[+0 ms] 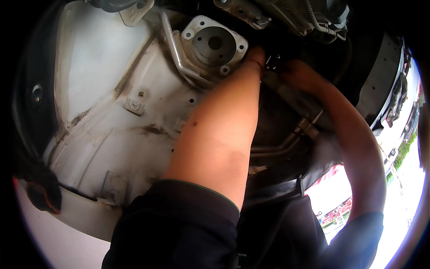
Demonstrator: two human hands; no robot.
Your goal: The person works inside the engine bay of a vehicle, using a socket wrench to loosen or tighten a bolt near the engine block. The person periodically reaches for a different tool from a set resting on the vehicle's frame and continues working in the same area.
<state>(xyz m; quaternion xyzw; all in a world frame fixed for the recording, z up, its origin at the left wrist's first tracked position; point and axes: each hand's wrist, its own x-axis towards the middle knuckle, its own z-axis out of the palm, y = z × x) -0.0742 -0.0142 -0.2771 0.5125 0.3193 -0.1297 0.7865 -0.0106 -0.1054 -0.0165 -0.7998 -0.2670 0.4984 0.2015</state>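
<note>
Both my arms reach up into a dark gap among a vehicle's metal parts. My left hand is beside a pale square mounting plate with a round dark recess, and its fingers are lost in shadow. Across from it, my right hand is bent inward, its fingers also hidden in the dark. A small shiny metal piece shows between the two hands; I cannot tell whether either hand holds it. A metal bar slants below my right hand.
A white body panel with dirty seams fills the left. A bent metal pipe runs beside the mounting plate. Dark machinery with a ribbed hose hangs overhead. More pipes cross between my arms. Bright daylight shows at the right.
</note>
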